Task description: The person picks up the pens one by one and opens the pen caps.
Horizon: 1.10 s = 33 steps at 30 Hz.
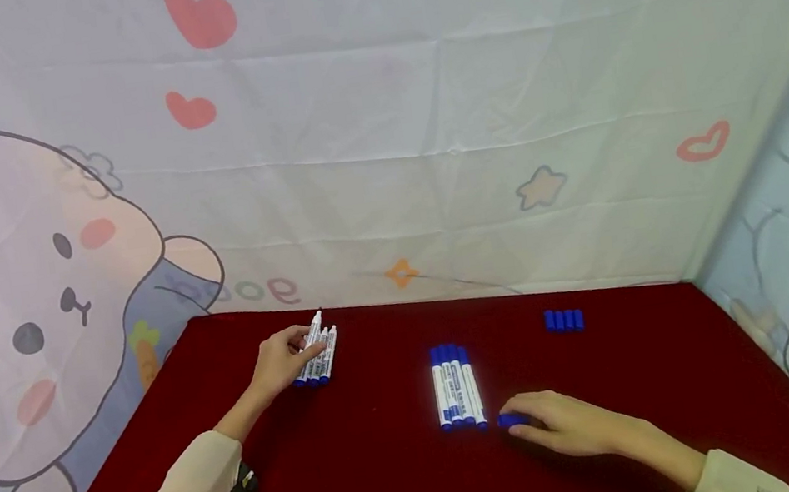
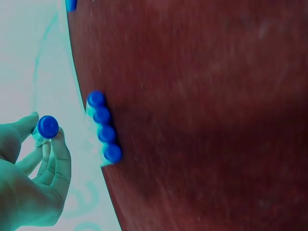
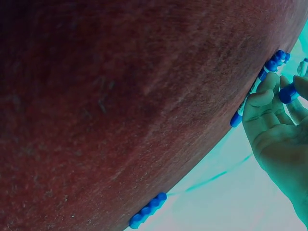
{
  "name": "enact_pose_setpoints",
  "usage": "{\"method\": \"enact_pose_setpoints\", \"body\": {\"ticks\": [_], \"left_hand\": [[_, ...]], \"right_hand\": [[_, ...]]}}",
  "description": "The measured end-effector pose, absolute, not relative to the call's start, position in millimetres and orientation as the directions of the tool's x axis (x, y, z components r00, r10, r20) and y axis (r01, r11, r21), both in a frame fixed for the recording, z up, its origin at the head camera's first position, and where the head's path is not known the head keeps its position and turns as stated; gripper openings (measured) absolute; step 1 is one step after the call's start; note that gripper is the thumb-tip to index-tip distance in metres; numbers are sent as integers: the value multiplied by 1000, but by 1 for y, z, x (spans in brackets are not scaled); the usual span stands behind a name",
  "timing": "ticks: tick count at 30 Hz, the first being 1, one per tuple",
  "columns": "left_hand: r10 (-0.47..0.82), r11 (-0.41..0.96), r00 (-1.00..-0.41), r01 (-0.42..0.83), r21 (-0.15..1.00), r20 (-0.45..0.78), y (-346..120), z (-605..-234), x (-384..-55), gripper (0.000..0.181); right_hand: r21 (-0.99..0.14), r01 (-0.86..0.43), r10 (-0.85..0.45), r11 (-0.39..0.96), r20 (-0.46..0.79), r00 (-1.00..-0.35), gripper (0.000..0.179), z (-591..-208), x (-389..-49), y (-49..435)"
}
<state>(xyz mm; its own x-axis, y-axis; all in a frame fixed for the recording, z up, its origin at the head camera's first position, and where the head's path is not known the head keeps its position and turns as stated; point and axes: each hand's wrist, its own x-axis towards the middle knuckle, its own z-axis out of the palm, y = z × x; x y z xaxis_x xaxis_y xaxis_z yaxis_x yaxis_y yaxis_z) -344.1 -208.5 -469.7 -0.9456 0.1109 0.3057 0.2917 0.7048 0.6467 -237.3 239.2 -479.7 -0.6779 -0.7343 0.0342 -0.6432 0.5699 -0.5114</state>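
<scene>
My left hand (image 1: pixel 285 360) pinches a white marker (image 1: pixel 315 324), uncapped, its tip pointing away toward the backdrop. In the left wrist view the held marker (image 2: pixel 47 127) shows its round blue end between thumb and fingers. Just beside and beneath that hand, several uncapped markers (image 1: pixel 330 357) lie side by side, blue ends (image 2: pixel 102 115) toward me. At the front right, my right hand (image 1: pixel 566 422) grips a blue marker cap (image 1: pixel 512 419) between thumb and fingers; the cap (image 3: pixel 288 93) also shows in the right wrist view.
Several capped markers (image 1: pixel 456 389) lie in a row left of my right hand. Farther back on the right stands a row of blue caps (image 1: pixel 564 320) on the dark red tablecloth (image 1: pixel 397 481). A small dark object (image 1: pixel 245 484) sits by my left sleeve. A printed backdrop (image 1: pixel 426 149) rises behind.
</scene>
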Motion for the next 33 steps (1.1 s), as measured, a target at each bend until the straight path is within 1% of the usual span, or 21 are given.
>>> {"method": "enact_pose_setpoints", "body": {"ticks": [9, 18, 26, 33], "left_hand": [[-11, 726, -963, 178, 664, 270, -227, -478, -364, 40], [-123, 740, -976, 29, 672, 178, -239, -491, -378, 46], [-149, 749, -985, -52, 661, 91, -243, -501, -386, 50], [-122, 768, -992, -82, 635, 20, -243, -502, -388, 51]], "right_hand": [[-529, -641, -742, 555, 33, -670, 33, -480, -238, 238], [-539, -630, -739, 559, 22, -674, 31, -478, -237, 238], [-550, -628, -742, 551, 22, -670, 31, -478, -237, 240], [-546, -629, -744, 553, 18, -668, 33, -479, -237, 241]]}}
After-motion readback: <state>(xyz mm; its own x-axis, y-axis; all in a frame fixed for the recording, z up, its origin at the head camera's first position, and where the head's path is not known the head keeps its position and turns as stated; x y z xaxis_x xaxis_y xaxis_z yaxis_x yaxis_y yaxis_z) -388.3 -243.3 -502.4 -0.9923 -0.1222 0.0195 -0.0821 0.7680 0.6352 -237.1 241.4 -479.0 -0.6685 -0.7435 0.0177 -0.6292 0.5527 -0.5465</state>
